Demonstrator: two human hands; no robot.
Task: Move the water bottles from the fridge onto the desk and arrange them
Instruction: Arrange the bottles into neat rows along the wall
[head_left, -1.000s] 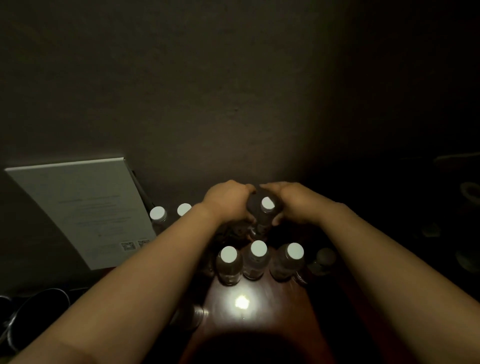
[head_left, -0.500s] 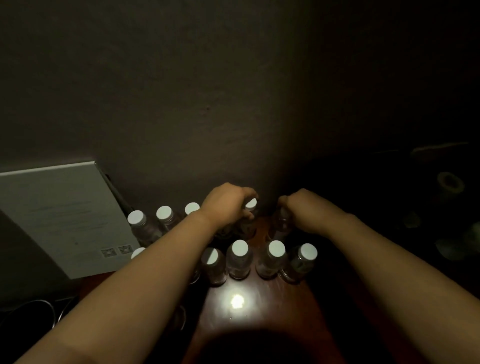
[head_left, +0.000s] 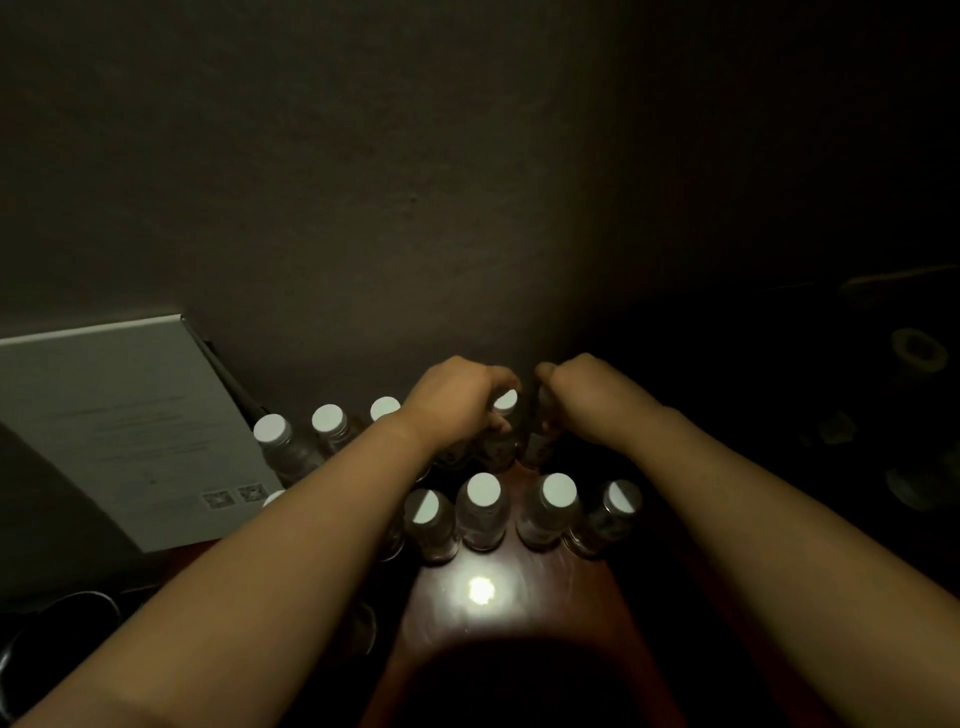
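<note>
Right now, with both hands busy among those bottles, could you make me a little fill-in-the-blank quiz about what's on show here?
1. Every bottle cap in view is ____ in colour.
2. The left hand grips a bottle in the ____ row, nearest the wall.
3. The bottles stand on a reddish-brown ____.
4. The grey box stands to the ____ of the bottles.

Missing words: white; back; desk; left

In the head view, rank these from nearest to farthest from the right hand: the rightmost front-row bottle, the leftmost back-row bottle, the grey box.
From the right hand:
1. Rightmost front-row bottle, just below it, toward the camera.
2. Leftmost back-row bottle, far to the left, past the left hand.
3. Grey box, at the left edge against the wall.
</note>
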